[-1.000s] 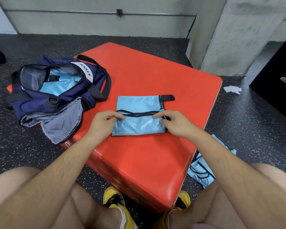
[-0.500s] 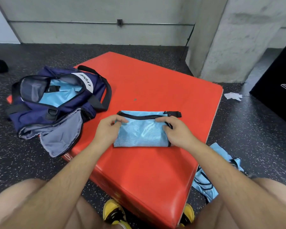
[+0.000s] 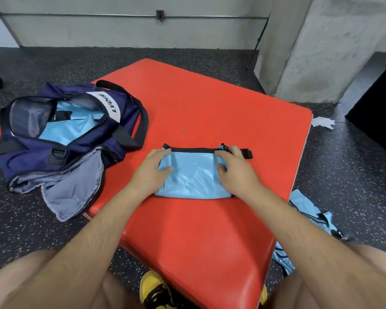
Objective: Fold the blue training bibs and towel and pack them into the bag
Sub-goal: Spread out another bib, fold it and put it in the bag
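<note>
A navy sports bag (image 3: 60, 139) sits unzipped on the left corner of a red padded block (image 3: 210, 103), with light blue fabric (image 3: 76, 128) already showing inside it. Grey cloth (image 3: 74, 192) spills from the bag's front over the block's left edge; whether this is the towel or a flap of the bag is hard to tell. Near the middle of the block, the person's left hand (image 3: 153, 169) lies on the left end of a folded blue bib (image 3: 194, 175), fingers fairly straight and pressing down. The right hand (image 3: 234, 172) presses the bib's right end the same way, fingers flat beside a black strap. The step in hand looks like smoothing a finished fold. The next move probably calls for gripping the bundle at both ends, so it holds its shape, and carrying it left to the bag's opening. Off the block's right edge, more blue bibs (image 3: 308, 210) lie crumpled on the floor, partly hidden by the right forearm, so their number is unclear.
</note>
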